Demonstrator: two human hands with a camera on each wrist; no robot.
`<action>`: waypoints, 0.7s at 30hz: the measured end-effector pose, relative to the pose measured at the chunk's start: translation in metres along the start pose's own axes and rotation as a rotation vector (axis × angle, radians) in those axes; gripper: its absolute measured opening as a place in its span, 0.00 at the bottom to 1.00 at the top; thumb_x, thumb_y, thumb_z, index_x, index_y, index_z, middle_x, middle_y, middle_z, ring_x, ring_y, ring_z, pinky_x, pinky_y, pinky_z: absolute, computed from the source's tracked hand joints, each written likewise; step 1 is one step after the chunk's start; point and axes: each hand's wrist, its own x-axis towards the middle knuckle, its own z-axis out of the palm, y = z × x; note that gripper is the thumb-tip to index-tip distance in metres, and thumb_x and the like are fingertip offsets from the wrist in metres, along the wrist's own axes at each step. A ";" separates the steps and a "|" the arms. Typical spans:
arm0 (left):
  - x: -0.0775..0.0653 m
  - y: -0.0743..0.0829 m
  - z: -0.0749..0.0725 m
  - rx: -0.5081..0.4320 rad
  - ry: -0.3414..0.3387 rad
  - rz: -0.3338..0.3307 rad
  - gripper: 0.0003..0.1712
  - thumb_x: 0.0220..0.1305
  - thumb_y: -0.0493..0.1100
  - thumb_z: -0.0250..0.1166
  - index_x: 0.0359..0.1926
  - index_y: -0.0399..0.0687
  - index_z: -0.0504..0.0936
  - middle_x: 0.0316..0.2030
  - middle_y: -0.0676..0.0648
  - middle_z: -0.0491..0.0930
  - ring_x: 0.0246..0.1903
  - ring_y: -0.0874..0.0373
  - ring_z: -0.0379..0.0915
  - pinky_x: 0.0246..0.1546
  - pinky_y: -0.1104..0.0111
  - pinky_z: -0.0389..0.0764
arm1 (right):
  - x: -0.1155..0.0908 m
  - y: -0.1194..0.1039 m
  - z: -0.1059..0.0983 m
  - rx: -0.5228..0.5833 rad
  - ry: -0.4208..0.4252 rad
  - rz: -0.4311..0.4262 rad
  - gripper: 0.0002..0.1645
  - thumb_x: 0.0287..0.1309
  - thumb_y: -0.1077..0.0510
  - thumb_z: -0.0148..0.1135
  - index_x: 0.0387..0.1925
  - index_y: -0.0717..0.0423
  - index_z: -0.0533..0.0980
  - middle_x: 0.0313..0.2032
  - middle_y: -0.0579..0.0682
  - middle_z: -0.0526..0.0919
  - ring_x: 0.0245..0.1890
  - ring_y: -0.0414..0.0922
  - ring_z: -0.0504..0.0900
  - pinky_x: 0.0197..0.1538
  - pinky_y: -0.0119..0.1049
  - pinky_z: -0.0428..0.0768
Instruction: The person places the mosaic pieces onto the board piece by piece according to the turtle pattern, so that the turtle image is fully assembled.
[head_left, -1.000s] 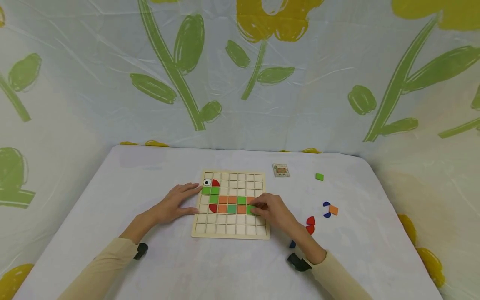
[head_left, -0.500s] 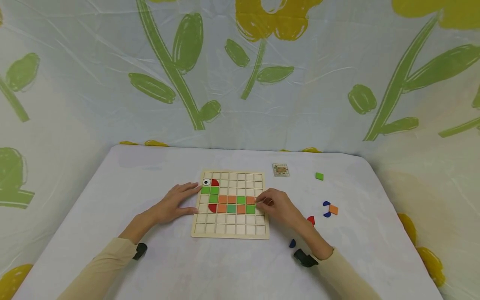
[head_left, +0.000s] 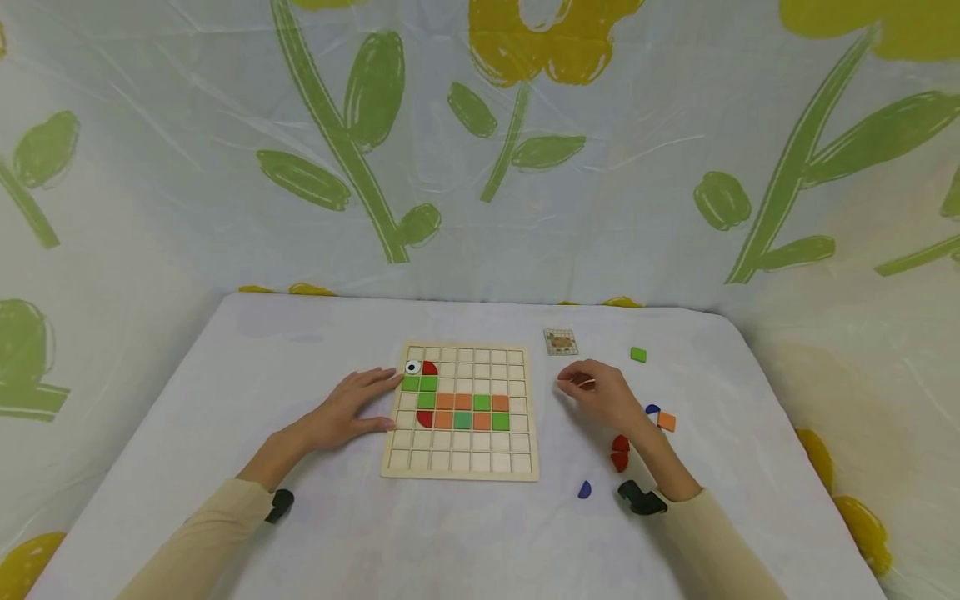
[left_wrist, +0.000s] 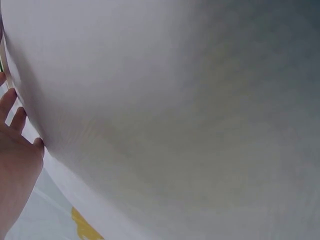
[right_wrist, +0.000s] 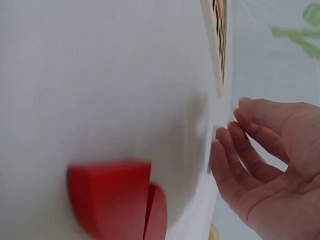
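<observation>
On the table lies a square wooden grid board (head_left: 480,460). An eye tile (head_left: 412,367) sits at its upper left, beside a red quarter-round piece (head_left: 430,367). Green tiles (head_left: 428,383) run down from there to a two-row block of orange tiles (head_left: 445,402) and green ones. My left hand (head_left: 345,412) rests with spread fingers against the board's left edge; only part of this hand (left_wrist: 17,155) shows in the left wrist view. Off the board's right side, my right hand (head_left: 600,392) hovers over the table. In the right wrist view its fingers (right_wrist: 245,152) are loosely bent around nothing.
A small picture card (head_left: 561,341) lies beyond the right hand, with a green tile (head_left: 638,355) to its right. Two red pieces (head_left: 619,454), an orange tile (head_left: 667,422) beside a blue piece (head_left: 652,409), and a blue half-round (head_left: 584,490) lie on the right.
My right hand has let go of the green tile at the lower right of the block and moved right, off the board. The left hand stays put.
</observation>
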 end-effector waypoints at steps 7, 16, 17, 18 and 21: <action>0.000 0.000 0.001 0.007 -0.001 -0.010 0.47 0.66 0.58 0.70 0.79 0.48 0.63 0.78 0.41 0.59 0.77 0.38 0.47 0.74 0.38 0.46 | 0.000 0.019 -0.018 -0.004 0.062 0.014 0.09 0.68 0.60 0.67 0.46 0.62 0.84 0.44 0.57 0.86 0.45 0.54 0.85 0.52 0.51 0.85; 0.000 0.002 -0.001 0.004 -0.014 -0.018 0.47 0.66 0.58 0.71 0.79 0.47 0.62 0.78 0.41 0.58 0.78 0.38 0.46 0.76 0.39 0.40 | 0.003 0.039 -0.040 -0.017 0.101 0.082 0.18 0.73 0.56 0.63 0.55 0.65 0.80 0.50 0.64 0.84 0.51 0.60 0.83 0.58 0.56 0.81; 0.000 0.001 -0.001 0.004 -0.015 -0.015 0.47 0.66 0.58 0.70 0.79 0.47 0.62 0.78 0.41 0.58 0.78 0.38 0.46 0.76 0.39 0.40 | 0.003 0.041 -0.042 -0.014 0.106 0.093 0.19 0.73 0.55 0.62 0.56 0.65 0.79 0.52 0.64 0.84 0.53 0.60 0.83 0.59 0.56 0.81; 0.000 0.001 -0.001 0.004 -0.017 -0.012 0.47 0.66 0.58 0.70 0.79 0.47 0.62 0.78 0.41 0.58 0.78 0.39 0.46 0.76 0.39 0.39 | 0.003 0.043 -0.044 -0.007 0.110 0.104 0.20 0.73 0.54 0.62 0.57 0.66 0.78 0.53 0.65 0.83 0.54 0.61 0.82 0.59 0.57 0.80; 0.001 0.000 -0.001 0.003 -0.018 -0.004 0.47 0.66 0.58 0.70 0.79 0.47 0.62 0.78 0.41 0.58 0.78 0.39 0.46 0.76 0.40 0.39 | 0.003 0.048 -0.051 0.011 0.117 0.136 0.22 0.74 0.54 0.61 0.59 0.67 0.76 0.56 0.67 0.81 0.56 0.63 0.80 0.61 0.58 0.79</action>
